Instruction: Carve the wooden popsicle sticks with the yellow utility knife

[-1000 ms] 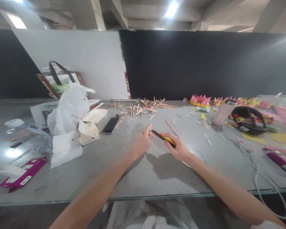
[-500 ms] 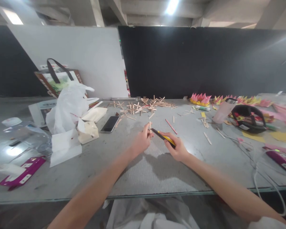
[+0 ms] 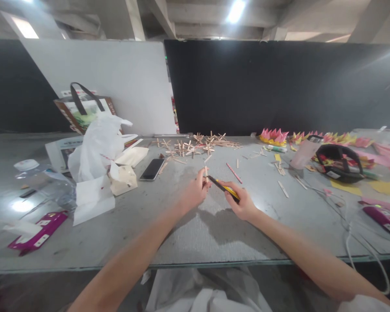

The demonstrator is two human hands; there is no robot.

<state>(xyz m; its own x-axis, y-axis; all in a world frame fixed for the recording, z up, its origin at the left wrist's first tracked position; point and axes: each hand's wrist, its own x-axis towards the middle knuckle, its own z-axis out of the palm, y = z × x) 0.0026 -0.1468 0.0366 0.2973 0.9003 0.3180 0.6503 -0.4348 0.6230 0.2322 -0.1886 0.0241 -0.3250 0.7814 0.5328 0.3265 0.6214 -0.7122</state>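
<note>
left hand (image 3: pixel 195 191): pinched tight on a wooden stick (image 3: pixel 206 172)
right hand (image 3: pixel 243 203): curled snug round a yellow-and-black cutter (image 3: pixel 226 189), tip basically at the stick

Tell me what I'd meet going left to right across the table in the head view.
Purple item, white plastic bag, phone, left hand, right hand, pink paper flower, pale tumbler, second purple item.

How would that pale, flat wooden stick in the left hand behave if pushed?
The pale, flat wooden stick held in the left hand probably feels stiff: its visible part looks straight. Small and thin, it is likely light. Its slimness also suggests it might snap if pressed hard.
</note>
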